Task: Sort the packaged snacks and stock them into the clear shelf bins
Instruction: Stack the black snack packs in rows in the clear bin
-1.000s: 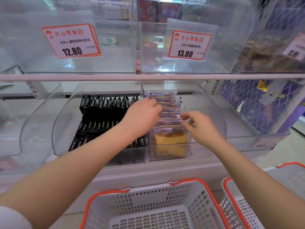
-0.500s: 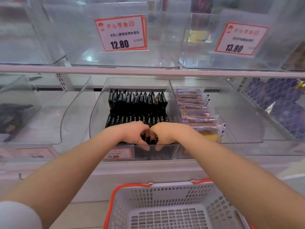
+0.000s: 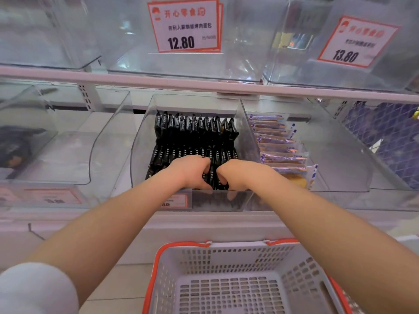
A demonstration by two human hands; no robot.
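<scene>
Black snack packets (image 3: 195, 134) stand in tight rows inside the middle clear bin (image 3: 140, 141) on the lower shelf. My left hand (image 3: 192, 172) and my right hand (image 3: 235, 175) are side by side in the front of this bin, fingers curled round the front black packets. In the neighbouring clear bin (image 3: 340, 159) to the right lies a row of cake slices in clear blue-printed wrappers (image 3: 278, 150).
A white basket with an orange rim (image 3: 226, 279) stands below the shelf, nothing visible inside. Clear bins with price cards 12.80 (image 3: 183, 26) and 13.80 (image 3: 353, 41) fill the upper shelf. A clear bin (image 3: 74, 141) sits on the left. A shelf rail (image 3: 204, 83) runs overhead.
Both hands left the cake slices in the right bin and moved left into the black-packet bin, where they now grip the front packets. My view shifted left and closer.
</scene>
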